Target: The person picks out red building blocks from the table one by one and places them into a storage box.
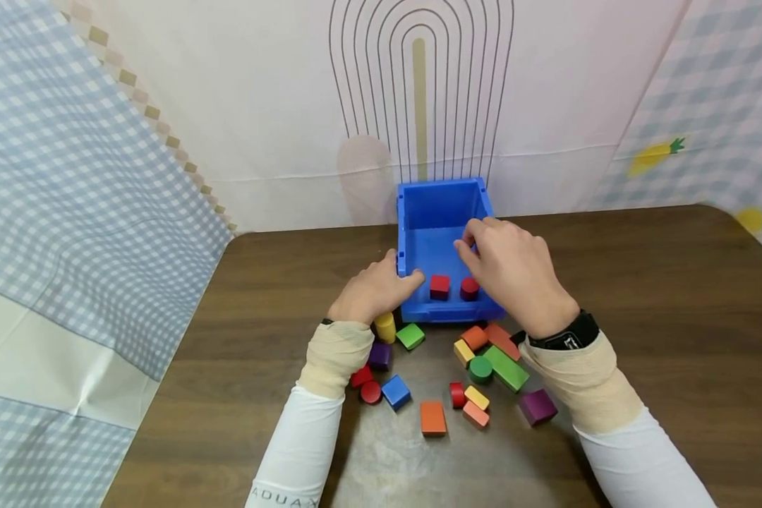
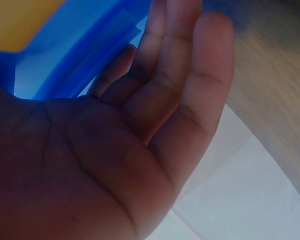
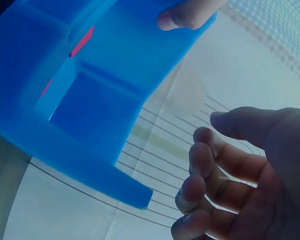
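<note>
By the look of it, the work is at an early stage: 1 red cube (image 1: 439, 287) and 1 red cylinder (image 1: 469, 288) sit inside the open blue plastic bin (image 1: 444, 204), at its 6 o'clock end. Many coloured blocks (image 1: 433, 419) are left outside, towards 6 o'clock on the brown wood-look worktop (image 1: 641, 317). The left hand (image 1: 377, 286) pinches the bin's wall at 8 o'clock, crowding a yellow cylinder (image 1: 386, 328); the right hand (image 1: 511, 261), loosely curled around nothing, hangs at 3 o'clock.

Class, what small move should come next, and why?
Probably the right hand should reach down to the long green block: the hand is empty, that block lies outside the blue bin, and only a red block and red cylinder show inside.
</note>
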Tool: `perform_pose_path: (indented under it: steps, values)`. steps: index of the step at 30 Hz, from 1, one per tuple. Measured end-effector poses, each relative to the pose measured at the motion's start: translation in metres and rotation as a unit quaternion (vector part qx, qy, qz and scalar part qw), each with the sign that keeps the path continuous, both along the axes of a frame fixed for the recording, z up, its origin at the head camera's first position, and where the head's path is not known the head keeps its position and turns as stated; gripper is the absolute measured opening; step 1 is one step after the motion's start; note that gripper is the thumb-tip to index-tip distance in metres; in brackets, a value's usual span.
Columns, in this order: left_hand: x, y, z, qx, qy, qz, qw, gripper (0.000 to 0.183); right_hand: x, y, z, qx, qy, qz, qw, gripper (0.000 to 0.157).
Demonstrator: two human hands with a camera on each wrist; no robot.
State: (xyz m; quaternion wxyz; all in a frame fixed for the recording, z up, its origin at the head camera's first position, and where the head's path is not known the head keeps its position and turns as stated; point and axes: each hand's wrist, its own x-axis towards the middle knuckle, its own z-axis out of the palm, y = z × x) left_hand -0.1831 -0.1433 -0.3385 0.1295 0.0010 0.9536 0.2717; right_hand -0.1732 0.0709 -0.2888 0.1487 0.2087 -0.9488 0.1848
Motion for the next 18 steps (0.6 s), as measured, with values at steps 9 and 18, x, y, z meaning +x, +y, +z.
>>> perform_pose_path:
  steps: [9,18]
  values:
    - [-0.001,0.000,-0.001,-0.002,0.002,0.000,1.0000,0.080,-0.007,0.011,-0.003,-0.034,0.025,-0.028,0.999,0.019]
    - [-0.001,-0.001,-0.001,-0.008,0.001,-0.003,1.0000,0.081,-0.017,0.017,-0.014,-0.061,0.011,-0.083,0.995,0.023]
